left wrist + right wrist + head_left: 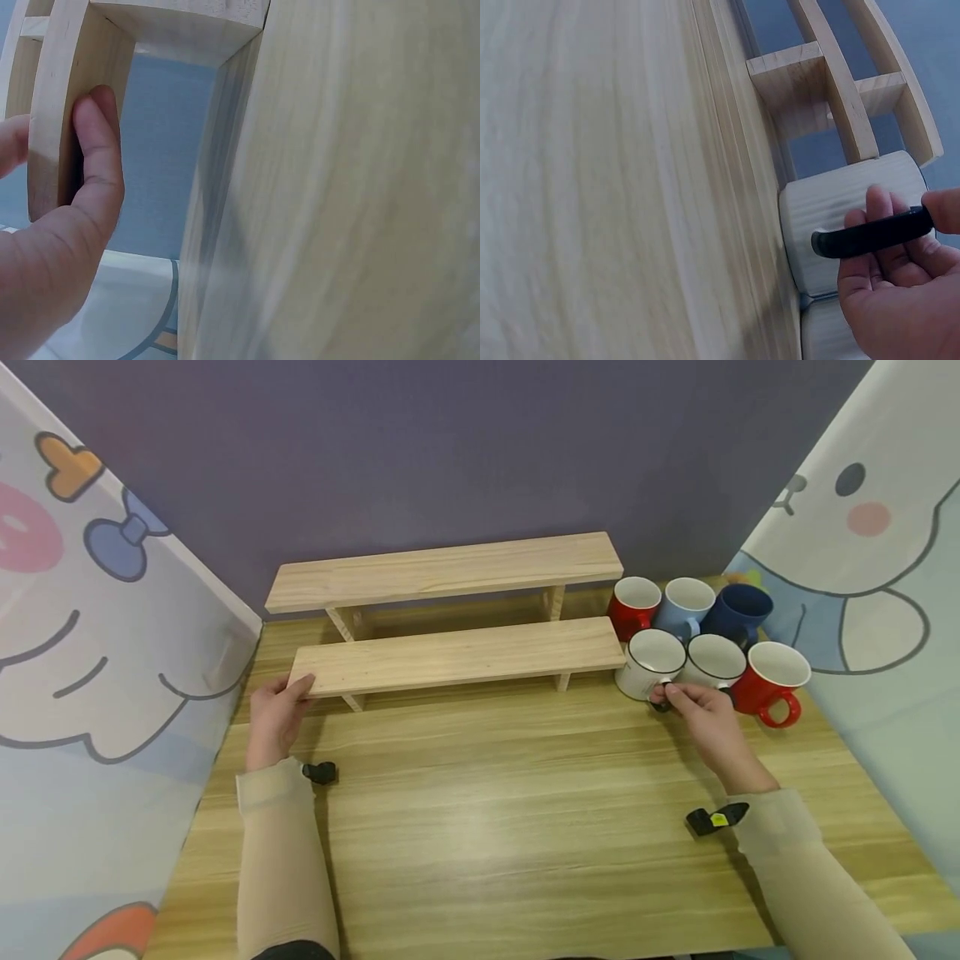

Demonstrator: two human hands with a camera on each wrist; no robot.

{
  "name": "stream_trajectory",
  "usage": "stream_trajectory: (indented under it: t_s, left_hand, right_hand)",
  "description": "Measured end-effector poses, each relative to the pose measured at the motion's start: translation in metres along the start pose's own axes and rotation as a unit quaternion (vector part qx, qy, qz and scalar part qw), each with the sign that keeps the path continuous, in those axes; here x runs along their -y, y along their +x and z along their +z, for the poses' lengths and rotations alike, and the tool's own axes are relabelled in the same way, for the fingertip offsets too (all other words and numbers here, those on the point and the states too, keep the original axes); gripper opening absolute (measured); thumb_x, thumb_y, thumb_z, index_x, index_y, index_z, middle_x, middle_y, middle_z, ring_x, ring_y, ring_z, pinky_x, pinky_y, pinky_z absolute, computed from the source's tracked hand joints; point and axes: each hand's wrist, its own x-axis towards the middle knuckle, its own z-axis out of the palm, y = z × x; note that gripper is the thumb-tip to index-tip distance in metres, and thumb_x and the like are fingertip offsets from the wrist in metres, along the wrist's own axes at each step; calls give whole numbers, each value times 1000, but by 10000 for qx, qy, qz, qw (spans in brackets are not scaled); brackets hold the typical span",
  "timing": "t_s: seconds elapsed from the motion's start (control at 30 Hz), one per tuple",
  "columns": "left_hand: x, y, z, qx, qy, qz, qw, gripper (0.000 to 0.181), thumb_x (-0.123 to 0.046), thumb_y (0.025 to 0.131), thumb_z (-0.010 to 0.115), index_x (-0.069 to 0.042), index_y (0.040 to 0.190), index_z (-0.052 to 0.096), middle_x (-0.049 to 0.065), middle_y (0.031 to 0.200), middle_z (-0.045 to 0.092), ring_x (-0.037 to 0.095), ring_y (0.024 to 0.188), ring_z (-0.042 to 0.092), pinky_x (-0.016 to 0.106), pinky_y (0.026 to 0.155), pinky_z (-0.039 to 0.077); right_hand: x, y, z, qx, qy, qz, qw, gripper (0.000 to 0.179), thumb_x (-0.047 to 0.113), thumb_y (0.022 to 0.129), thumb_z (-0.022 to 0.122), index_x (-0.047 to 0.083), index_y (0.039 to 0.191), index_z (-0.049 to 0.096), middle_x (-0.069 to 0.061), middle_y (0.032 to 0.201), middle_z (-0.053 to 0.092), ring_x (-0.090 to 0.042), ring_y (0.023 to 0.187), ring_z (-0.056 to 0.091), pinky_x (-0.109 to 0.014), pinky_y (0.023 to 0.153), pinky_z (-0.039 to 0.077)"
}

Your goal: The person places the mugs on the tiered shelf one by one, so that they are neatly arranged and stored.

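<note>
A two-tier wooden shelf (457, 658) stands at the back of the table. My left hand (276, 718) grips the left end of its lower board (56, 112), thumb on one face and fingers on the other. At the shelf's right end, my right hand (708, 727) holds the black handle (874, 232) of a white mug (651, 664) with a dark rim. In the right wrist view the fingers curl behind that handle and the thumb lies on its upper end. The white mug (847, 202) stands upright on the table, close to the lower board's end.
Beside the held mug stand another white mug (711, 662) and a red mug (776, 672). Behind them are a red mug (628, 614), a light blue mug (684, 610) and a dark blue mug (738, 614). A dark panel (465, 452) rises behind the shelf; cartoon-printed walls flank the table.
</note>
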Motion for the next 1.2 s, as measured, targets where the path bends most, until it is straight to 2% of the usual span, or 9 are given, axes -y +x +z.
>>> stream_trajectory:
  t_s: [0.13,0.2,0.4,0.6,0.8,1.03,1.2]
  left_hand:
    - [5,4,-3,-106,-68,27,9999,79,-16,96,74,6,156,27,9,121,49,11,91,63,21,81,56]
    - [7,6,-3,-64,-107,85,9999,79,-16,96,75,7,156,28,10,122,49,11,91,64,21,81,56]
    - [9,7,-3,42,-158,188,9997,82,-16,94,77,7,155,27,11,123,49,12,93,64,23,84,56]
    - [9,7,-6,96,-156,220,9996,82,-16,94,76,8,155,26,12,124,48,14,96,64,23,85,55]
    - [7,6,-6,92,-151,169,9997,85,-15,95,75,7,157,22,12,125,48,12,96,65,22,85,55]
    - [6,4,-6,75,-159,77,9998,84,-15,95,75,6,157,21,11,124,48,12,93,64,24,88,55]
    - [6,4,-5,116,-203,66,9997,82,-14,96,73,8,156,22,11,124,48,12,96,64,24,87,55]
  right_hand:
    - [0,-1,3,-102,6,22,9999,40,19,111,49,-17,126,60,3,103,72,-4,99,62,-11,90,47]
    - [0,-2,4,-228,25,-14,9997,39,18,110,50,-18,124,61,4,101,71,-5,99,62,-11,89,47]
    - [3,-8,9,-568,692,-104,9959,38,13,108,55,-23,119,59,4,96,71,-9,96,62,-11,88,48]
    - [11,-18,11,-791,1137,-199,9902,34,13,106,58,-19,118,63,2,96,73,-9,94,65,-13,86,50]
    - [27,-30,11,-952,1746,-312,9795,26,12,104,62,-11,115,69,-2,96,74,-13,92,66,-15,86,51]
    - [49,-38,11,-826,2768,-742,9545,29,6,101,64,-18,117,65,-12,99,73,-19,92,67,-22,92,52]
    - [65,-37,15,-603,2947,-976,9487,28,5,101,64,-21,114,65,-13,98,72,-21,94,65,-24,92,52]
